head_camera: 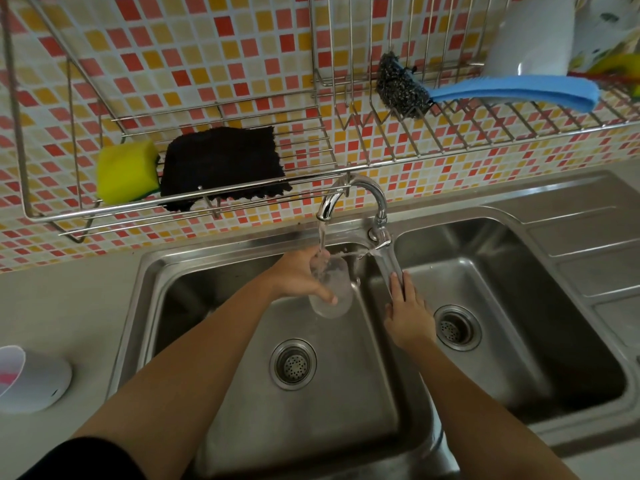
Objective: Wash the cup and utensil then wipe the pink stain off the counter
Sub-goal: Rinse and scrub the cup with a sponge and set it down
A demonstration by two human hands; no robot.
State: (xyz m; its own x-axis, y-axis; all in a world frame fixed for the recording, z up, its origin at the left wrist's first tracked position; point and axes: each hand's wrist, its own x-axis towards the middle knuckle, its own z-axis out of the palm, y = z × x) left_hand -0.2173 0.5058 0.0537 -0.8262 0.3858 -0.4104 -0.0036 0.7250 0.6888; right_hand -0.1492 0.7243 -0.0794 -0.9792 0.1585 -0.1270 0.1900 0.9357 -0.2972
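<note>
Landmark: the faucet (349, 199) is running into the left basin (242, 375).
Left hand (301, 277): gripping the clear cup (330, 289) right under the spout, water pouring in.
Right hand (408, 313): resting flat, fingers together, on the faucet's long lever.
Progress: the cup rinse is under way; I'm seeing no utensil.
Remaining: the wipe isn't started; the sponge (126, 171) is sitting racked up left of the faucet, with something pink far left.
</note>
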